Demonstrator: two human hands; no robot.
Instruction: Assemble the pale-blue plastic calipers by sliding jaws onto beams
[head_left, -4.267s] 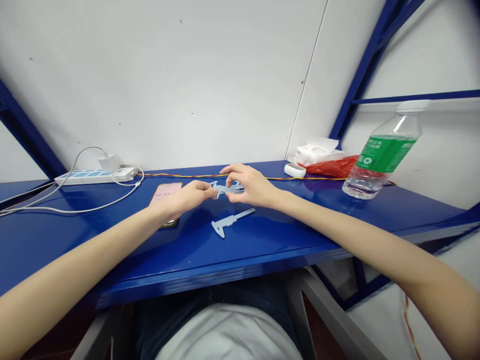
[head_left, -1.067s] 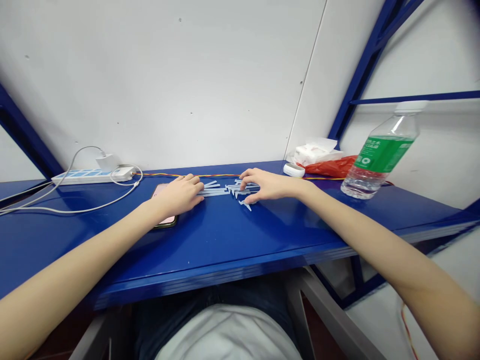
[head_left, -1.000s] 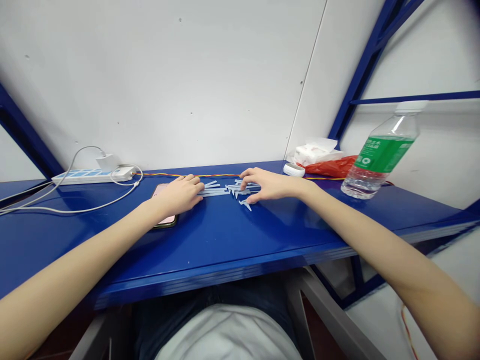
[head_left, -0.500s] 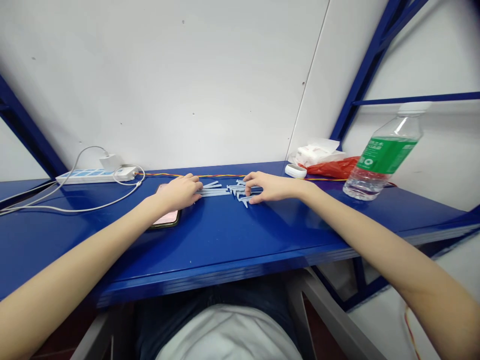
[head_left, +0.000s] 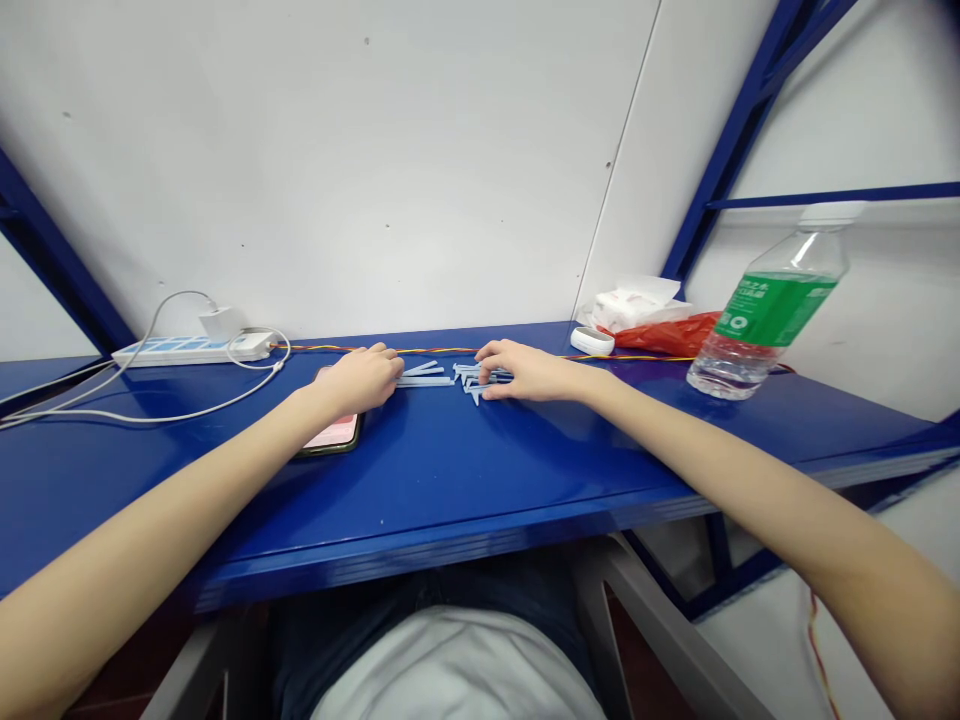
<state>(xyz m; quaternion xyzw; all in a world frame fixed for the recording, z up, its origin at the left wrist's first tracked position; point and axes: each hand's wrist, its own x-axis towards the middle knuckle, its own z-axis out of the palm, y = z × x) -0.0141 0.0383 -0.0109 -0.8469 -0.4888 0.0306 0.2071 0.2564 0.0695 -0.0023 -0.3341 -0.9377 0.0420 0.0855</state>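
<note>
Several thin light-blue plastic pieces (head_left: 426, 381) lie on the blue table between my hands, some as straight strips on the left. A tangle of pieces with pointed ends (head_left: 471, 378) is at the right, under my right hand (head_left: 517, 372). That hand's fingers are curved and apart over the pieces, touching them. My left hand (head_left: 363, 378) rests at the left ends of the strips, over the top of a phone (head_left: 335, 434); its fingers are bent down together, and what is beneath them is hidden.
A white power strip (head_left: 187, 350) with a charger and cable lies at the left. Twisted wires run along the back. At the right are a small white case (head_left: 592, 341), a tissue pack (head_left: 637, 306), a red bag (head_left: 670, 334) and a water bottle (head_left: 772, 305).
My right hand has moved slightly left, and the pointed pieces under it have shifted left and closer together. My left hand has barely moved, its fingers slightly more drawn in.
</note>
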